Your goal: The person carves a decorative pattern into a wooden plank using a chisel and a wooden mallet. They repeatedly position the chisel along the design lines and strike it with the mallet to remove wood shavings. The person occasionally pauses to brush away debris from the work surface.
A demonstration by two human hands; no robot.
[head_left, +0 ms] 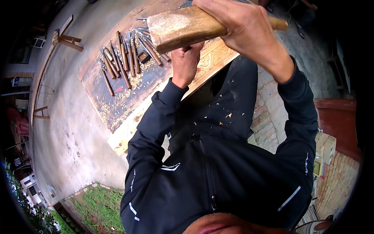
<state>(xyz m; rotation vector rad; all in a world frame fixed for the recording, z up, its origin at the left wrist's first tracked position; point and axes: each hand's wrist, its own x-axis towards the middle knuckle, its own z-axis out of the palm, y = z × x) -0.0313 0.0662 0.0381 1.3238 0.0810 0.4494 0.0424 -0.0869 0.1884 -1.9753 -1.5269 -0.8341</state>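
My right hand [249,29] grips a wooden mallet [183,29], its blocky, worn head raised over the bench and its handle end sticking out beyond the wrist side. Just below the mallet head, my left hand [184,65] is closed around a chisel, of which only a bit of the brown handle top shows. The mallet hides the blade and part of those fingers. Beside the left hand lies a long pale board [214,58] with curved patterns carved into it. Several wooden-handled carving chisels [124,56] are spread to the left of that hand.
Wood shavings [113,107] litter the dark workbench [95,85]. A small dark square block [143,57] sits among the chisels. On the concrete floor at the left stands a long narrow wooden bench [46,70]. Part of another person [306,19] appears at the far right.
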